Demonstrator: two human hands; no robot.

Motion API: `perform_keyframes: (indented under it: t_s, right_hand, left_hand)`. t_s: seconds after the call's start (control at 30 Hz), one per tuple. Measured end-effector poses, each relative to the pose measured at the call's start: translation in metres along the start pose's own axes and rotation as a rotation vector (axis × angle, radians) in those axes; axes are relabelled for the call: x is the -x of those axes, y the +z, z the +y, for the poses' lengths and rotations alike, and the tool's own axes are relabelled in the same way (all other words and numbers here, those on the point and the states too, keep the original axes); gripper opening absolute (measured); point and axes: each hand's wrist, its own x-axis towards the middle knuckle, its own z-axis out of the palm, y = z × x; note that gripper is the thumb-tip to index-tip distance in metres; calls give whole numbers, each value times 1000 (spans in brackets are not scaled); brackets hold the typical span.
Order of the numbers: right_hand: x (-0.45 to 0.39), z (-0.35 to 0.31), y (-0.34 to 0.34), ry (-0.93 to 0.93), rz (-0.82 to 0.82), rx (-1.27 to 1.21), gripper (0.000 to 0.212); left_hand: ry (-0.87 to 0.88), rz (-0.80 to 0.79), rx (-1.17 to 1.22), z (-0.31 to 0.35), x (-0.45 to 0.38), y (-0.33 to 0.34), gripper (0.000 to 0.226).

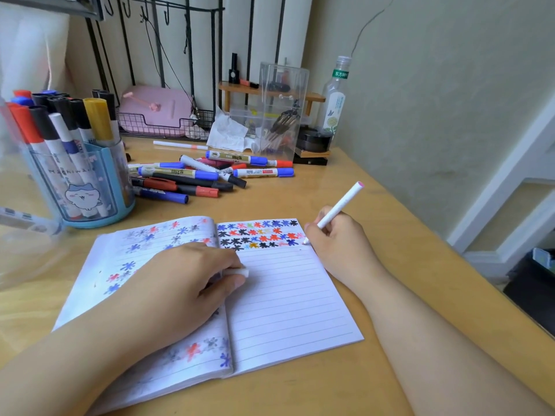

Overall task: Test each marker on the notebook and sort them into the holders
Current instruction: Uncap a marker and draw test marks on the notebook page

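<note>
White and slim, a marker point(338, 210) is gripped in the curled fingers of the right hand point(336, 240), tilted with its pink-tipped end up and away and its nib touching the right page of the notebook point(288, 298) at the end of the third row of coloured star marks point(259, 234). The notebook is laid open on the wooden desk point(300, 190), and fainter stars are seen on its left page. The left hand point(180, 283) is rested across the notebook's spine, and a small white cap point(238, 272) is pinched between its thumb and fingers. Beyond the notebook a loose pile of markers point(207, 174) with blue, red and black caps is spread on the desk. At the left, near the notebook's far corner, a blue holder point(90, 193) printed with a cartoon figure is filled with upright markers. A clear acrylic holder point(280, 109) is placed farther back, beside a plastic bottle point(335, 97).
</note>
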Motion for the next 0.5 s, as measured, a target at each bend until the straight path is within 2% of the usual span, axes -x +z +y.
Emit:
perform_keyframes:
  t_s: [0.5]
  right_hand:
    - [-2, 4, 0, -10, -17, 5, 29]
  left_hand:
    - [12, 23, 0, -2, 1, 2, 36]
